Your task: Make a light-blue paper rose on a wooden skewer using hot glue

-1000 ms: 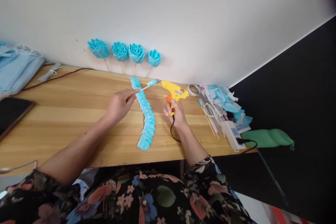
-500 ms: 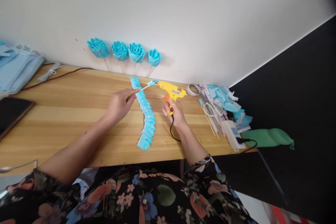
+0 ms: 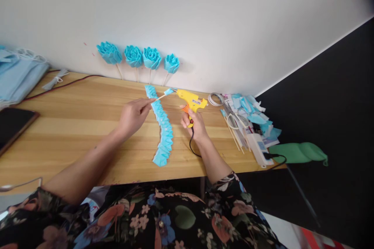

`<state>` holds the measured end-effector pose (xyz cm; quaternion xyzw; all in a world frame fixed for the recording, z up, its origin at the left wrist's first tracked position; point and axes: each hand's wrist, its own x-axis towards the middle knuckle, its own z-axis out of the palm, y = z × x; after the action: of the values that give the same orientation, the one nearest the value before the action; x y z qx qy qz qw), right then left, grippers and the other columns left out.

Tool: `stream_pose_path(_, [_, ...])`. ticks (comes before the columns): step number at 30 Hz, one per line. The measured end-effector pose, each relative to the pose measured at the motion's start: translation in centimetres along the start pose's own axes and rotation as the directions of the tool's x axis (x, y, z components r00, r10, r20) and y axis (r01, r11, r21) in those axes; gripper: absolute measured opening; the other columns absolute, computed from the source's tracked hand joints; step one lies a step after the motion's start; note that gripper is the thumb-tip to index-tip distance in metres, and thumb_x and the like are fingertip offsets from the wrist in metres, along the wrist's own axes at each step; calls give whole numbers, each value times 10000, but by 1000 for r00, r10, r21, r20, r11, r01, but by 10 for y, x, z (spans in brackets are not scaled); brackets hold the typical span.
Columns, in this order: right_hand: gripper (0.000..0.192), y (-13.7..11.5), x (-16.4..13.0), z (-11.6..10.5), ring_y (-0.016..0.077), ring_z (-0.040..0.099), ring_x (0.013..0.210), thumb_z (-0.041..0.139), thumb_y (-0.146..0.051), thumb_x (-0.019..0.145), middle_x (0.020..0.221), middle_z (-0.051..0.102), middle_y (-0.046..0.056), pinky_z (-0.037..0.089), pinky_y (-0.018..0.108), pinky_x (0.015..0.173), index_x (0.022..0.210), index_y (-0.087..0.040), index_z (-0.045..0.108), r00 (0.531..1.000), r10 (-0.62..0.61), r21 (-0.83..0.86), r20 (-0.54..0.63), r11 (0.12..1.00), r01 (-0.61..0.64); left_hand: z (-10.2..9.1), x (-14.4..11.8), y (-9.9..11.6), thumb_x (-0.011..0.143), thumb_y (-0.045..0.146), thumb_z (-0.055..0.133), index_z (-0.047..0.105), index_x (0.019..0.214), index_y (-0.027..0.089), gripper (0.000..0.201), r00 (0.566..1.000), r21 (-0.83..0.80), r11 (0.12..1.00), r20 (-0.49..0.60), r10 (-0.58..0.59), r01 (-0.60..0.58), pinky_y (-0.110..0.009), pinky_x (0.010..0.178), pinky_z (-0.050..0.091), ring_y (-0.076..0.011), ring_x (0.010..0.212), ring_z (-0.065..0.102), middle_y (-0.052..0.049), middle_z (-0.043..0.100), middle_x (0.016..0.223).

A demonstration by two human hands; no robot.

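Note:
My left hand (image 3: 134,116) pinches a thin wooden stick (image 3: 159,98) whose far end is wrapped in a blue piece (image 3: 168,92). Wrapped around the handle of a yellow hot glue gun (image 3: 189,100) is my right hand (image 3: 194,124), with fingers by the orange trigger. The gun's nozzle points left and meets or nearly meets the blue tip; I cannot tell whether they touch. Below the stick, a pleated light-blue strip (image 3: 163,132) lies curved on the wooden table (image 3: 96,124). A black cord hangs from the gun's handle.
Several blue flowers on sticks (image 3: 133,56) lean against the wall. To the right are a tape roll (image 3: 215,99), scissors (image 3: 233,121), blue scraps (image 3: 254,111), a power strip (image 3: 259,150) and a green pouch (image 3: 298,153). Blue masks (image 3: 20,78) and a phone (image 3: 16,126) lie left.
The glue gun has shifted very slightly to the right, its nozzle still by the blue tip of the stick. Otherwise both hands hold nearly the same position.

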<state>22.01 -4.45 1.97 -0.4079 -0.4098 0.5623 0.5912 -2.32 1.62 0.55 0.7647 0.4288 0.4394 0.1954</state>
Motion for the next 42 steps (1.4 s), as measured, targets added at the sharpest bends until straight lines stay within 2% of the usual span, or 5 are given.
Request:
stream_pose_path(6, [454, 0, 0, 0, 89, 387, 440, 801, -590, 817, 476, 423, -102, 293, 271, 497, 1000, -175, 777, 1000, 7, -24, -3, 1000, -7, -1, 0, 1, 1004, 259, 574, 851, 1190, 229, 335, 1000, -4, 1000, 19, -24, 24, -355, 894, 618, -230, 895, 777, -83, 843, 976])
stream_pose_path(15, [432, 0, 0, -1, 82, 388, 433, 811, -582, 813, 473, 433, -103, 300, 267, 497, 962, -178, 769, 1000, 2, -4, 4, 1000, -2, -1, 0, 1, 1006, 291, 565, 848, 1192, 248, 341, 1000, 0, 1000, 10, -20, 20, -358, 896, 620, -238, 919, 777, -73, 847, 1015])
stream_pose_path(24, [517, -1, -1, 1, 93, 377, 450, 798, -632, 808, 476, 409, -106, 308, 278, 510, 1049, -175, 777, 999, 33, -52, 7, 998, -32, 0, 0, 0, 1005, 292, 563, 848, 1180, 261, 336, 1000, -5, 1000, -4, -22, 22, -372, 911, 625, -246, 945, 786, -78, 851, 1025])
stream_pose_path(32, [507, 1, -2, -1, 91, 398, 439, 809, -639, 789, 472, 421, -100, 299, 276, 504, 986, -173, 785, 998, 29, -34, 47, 999, -28, 0, 1, -1, 995, 262, 567, 847, 1180, 248, 336, 999, 12, 999, 13, -32, 32, -350, 907, 618, -227, 922, 782, -67, 850, 1007])
stream_pose_path(42, [514, 2, -2, -1, 89, 407, 440, 829, -629, 775, 477, 433, -97, 296, 282, 503, 995, -166, 795, 998, 43, -33, 43, 999, -42, -1, 1, 1, 1000, 267, 564, 845, 1202, 242, 347, 999, 8, 1000, 11, -30, 30, -359, 908, 618, -234, 925, 777, -77, 844, 998])
